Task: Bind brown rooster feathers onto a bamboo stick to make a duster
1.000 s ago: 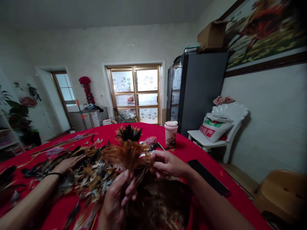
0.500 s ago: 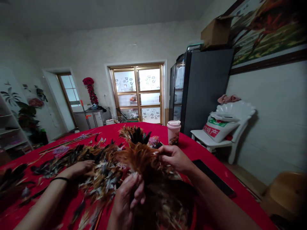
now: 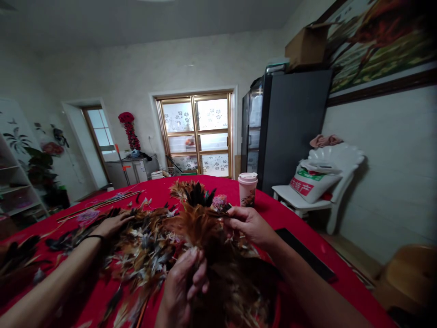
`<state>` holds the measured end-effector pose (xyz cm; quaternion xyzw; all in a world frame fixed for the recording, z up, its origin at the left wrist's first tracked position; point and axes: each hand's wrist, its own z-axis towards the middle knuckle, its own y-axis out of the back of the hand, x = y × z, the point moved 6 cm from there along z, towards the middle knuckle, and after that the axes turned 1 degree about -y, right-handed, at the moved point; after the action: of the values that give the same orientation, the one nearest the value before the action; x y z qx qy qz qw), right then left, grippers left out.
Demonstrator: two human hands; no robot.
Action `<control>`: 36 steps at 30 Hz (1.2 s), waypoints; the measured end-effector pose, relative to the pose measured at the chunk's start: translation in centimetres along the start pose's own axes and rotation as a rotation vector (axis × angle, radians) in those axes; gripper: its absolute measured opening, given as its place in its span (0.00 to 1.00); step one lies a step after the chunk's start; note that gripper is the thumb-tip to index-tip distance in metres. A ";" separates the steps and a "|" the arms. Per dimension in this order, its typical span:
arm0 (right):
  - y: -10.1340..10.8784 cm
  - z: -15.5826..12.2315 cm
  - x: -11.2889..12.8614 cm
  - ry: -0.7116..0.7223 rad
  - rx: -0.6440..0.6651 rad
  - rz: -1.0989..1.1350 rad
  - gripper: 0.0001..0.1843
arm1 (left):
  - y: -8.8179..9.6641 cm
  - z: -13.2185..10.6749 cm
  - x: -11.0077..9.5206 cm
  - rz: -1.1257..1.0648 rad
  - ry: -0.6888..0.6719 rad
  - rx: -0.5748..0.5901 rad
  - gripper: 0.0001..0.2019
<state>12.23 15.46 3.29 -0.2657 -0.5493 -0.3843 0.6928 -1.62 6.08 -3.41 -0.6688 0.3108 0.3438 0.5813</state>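
Observation:
My left hand [image 3: 186, 282] is closed round the base of a bunch of brown feathers [image 3: 196, 223], whose tips fan upward. To the right of the bunch, my right hand [image 3: 247, 224] pinches what looks like a dark feather [image 3: 221, 212] between thumb and fingers. Beneath my hands is a red-rimmed container [image 3: 277, 303] with more feathers in it, dim and blurred. A loose heap of brown, black and grey feathers [image 3: 150, 246] covers the cloth to the left. Another person's hand [image 3: 114, 224], with a black band at the wrist, rests on the heap's far left side.
Black and brown feather bundles [image 3: 198, 195] lie beyond my hands on the red tablecloth [image 3: 218, 179], near a pink tangle of string [image 3: 219, 201]. A lidded paper cup [image 3: 247, 189] stands behind my right hand. At the right lies a flat black object [image 3: 305, 255]; thin sticks [image 3: 99, 205] lie far left.
The other person's hand has shifted up and left over the heap, with its fingers stretched out. A dark feather now shows at my right fingertips. My left hand keeps its hold on the bunch.

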 end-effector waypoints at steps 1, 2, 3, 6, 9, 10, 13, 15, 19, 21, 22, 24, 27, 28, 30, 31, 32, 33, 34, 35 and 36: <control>-0.1 0.0 0.0 -0.004 0.009 0.021 0.16 | 0.0 0.0 0.1 -0.003 -0.001 0.009 0.13; -0.1 -0.1 0.0 -0.013 0.014 0.044 0.17 | 0.0 0.1 0.2 -0.005 0.000 0.024 0.13; -0.2 -0.1 0.1 -0.026 0.014 0.064 0.18 | 0.0 0.2 0.3 -0.005 0.002 0.045 0.13; -0.3 -0.4 0.4 -0.062 -0.001 0.084 0.19 | -0.2 0.3 0.5 -0.009 0.008 0.093 0.13; -0.4 -0.8 1.0 -0.073 -0.004 0.092 0.19 | -0.3 0.3 0.4 -0.006 0.009 0.099 0.13; -0.5 -0.9 1.1 -0.074 -0.002 0.096 0.19 | -0.3 0.3 0.4 -0.003 0.006 0.085 0.13; -0.5 -1.1 1.2 -0.076 -0.011 0.109 0.20 | 0.2 0.2 0.2 -0.003 -0.001 0.030 0.12; -0.5 -1.1 1.1 -0.067 -0.028 0.099 0.19 | 0.4 0.2 0.3 -0.008 -0.002 0.017 0.12; -0.3 -0.9 1.0 -0.045 -0.065 0.081 0.19 | 0.2 0.3 0.5 -0.006 0.012 0.063 0.13; -0.2 -0.9 1.2 -0.033 -0.069 0.116 0.20 | 0.1 0.3 0.5 0.000 0.009 0.075 0.14; -0.2 -0.8 1.2 -0.028 -0.067 0.134 0.20 | 0.0 0.3 0.4 0.005 0.009 0.070 0.14; -0.3 -0.8 1.3 -0.030 -0.059 0.141 0.20 | 0.0 0.2 0.3 0.016 0.012 0.040 0.15; -0.4 -0.8 1.2 -0.038 -0.064 0.117 0.21 | 0.0 -0.2 0.2 0.028 0.044 -0.008 0.16; -0.4 -0.8 1.2 -0.033 -0.069 0.110 0.21 | 0.0 -0.2 0.2 0.029 0.050 -0.014 0.16; -0.4 -0.8 1.2 -0.023 -0.086 0.098 0.21 | 0.0 -0.3 0.1 0.022 0.044 -0.014 0.16; -0.3 -0.8 1.2 -0.014 -0.094 0.089 0.20 | 0.1 -0.2 0.0 0.012 0.034 -0.010 0.16; -0.3 -0.8 1.1 -0.007 -0.100 0.076 0.20 | 0.0 -0.1 -0.1 0.001 0.021 0.000 0.16; -0.2 -0.9 1.1 -0.003 -0.106 0.066 0.20 | 0.0 0.0 -0.1 -0.009 0.013 0.012 0.16; -0.1 -0.9 1.0 -0.002 -0.111 0.060 0.20 | 0.0 0.1 -0.1 -0.016 0.012 0.027 0.16; 0.0 -0.9 1.0 0.000 -0.114 0.056 0.20 | 0.0 0.1 -0.1 -0.020 0.017 0.041 0.16; 0.0 -0.8 1.0 0.003 -0.120 0.051 0.20 | 0.0 0.2 0.0 -0.021 0.025 0.053 0.16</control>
<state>12.82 14.60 4.00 -0.3201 -0.5172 -0.3991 0.6861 -1.63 6.30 -3.42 -0.6605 0.3201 0.3209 0.5986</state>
